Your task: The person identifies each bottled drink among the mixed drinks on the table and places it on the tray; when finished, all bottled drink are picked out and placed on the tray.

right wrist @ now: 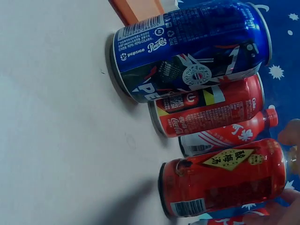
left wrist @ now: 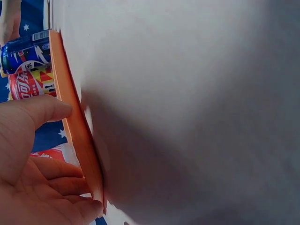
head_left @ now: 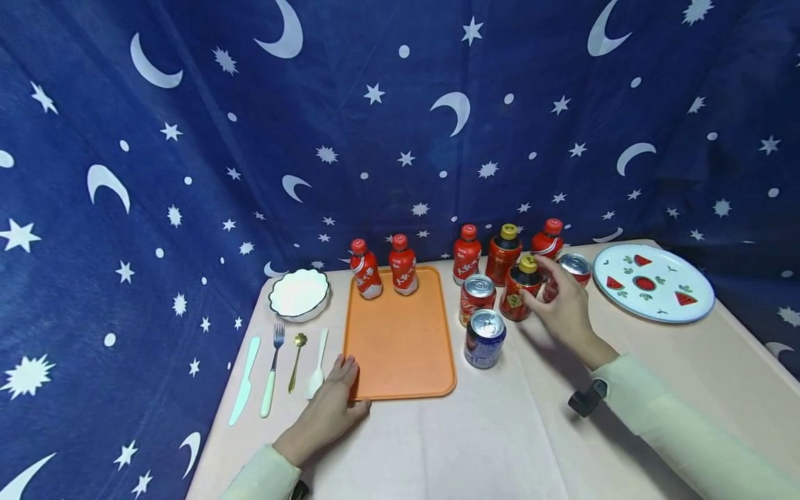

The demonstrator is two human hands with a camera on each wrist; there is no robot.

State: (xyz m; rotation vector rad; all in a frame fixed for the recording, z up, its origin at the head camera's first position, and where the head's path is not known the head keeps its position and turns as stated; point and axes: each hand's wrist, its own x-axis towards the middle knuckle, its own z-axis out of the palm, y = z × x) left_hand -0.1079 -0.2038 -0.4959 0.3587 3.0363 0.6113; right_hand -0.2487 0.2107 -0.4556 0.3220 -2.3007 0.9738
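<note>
My right hand [head_left: 565, 309] holds a red drink bottle [head_left: 515, 295] with a yellow cap, thumb on one side and fingers on the other near its top. The bottle stands upright. In the right wrist view, its yellow diamond label faces the camera. My left hand [head_left: 331, 410] rests at the near left corner of an orange tray [head_left: 400, 354], thumb at the front edge and fingers along the left rim. Two red-capped bottles [head_left: 366, 271] stand at the tray's far end. Beside the held bottle are a red cola can [head_left: 475, 305] and a blue Pepsi can [head_left: 484, 344].
Behind the held bottle stand another yellow-capped bottle [head_left: 500, 260] and red-capped bottles [head_left: 467, 257]; a red can [head_left: 575, 267] is partly hidden by my right hand. A watermelon-patterned plate [head_left: 656, 309] lies far right. Left are a white bowl [head_left: 300, 295], knife [head_left: 245, 382], fork [head_left: 271, 371] and spoons [head_left: 294, 368].
</note>
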